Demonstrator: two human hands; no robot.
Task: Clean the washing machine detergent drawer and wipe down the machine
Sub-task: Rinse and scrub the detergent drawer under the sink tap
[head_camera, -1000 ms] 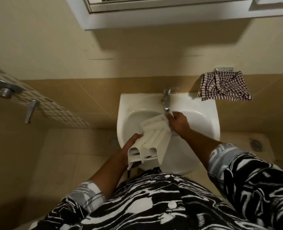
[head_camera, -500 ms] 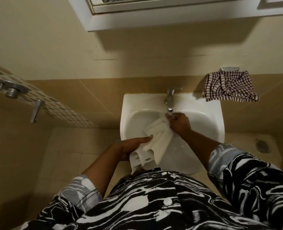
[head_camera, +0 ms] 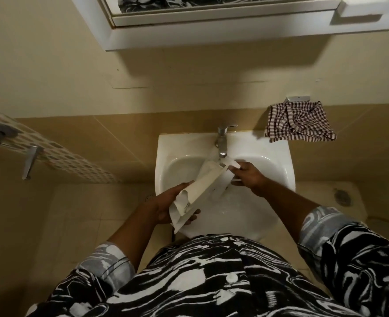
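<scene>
Detergent drawer [head_camera: 206,187] spans between left hand [head_camera: 168,208] and right hand [head_camera: 249,173], gripped at both ends.

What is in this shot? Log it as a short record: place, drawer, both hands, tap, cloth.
place: white sink below a wall cabinet
drawer: white detergent drawer, tilted over the basin, far end at the tap
left hand: grips the drawer's near end
right hand: holds the far end
water: flow cannot be told
cloth: checked cloth hanging on the wall, right of the sink
</scene>
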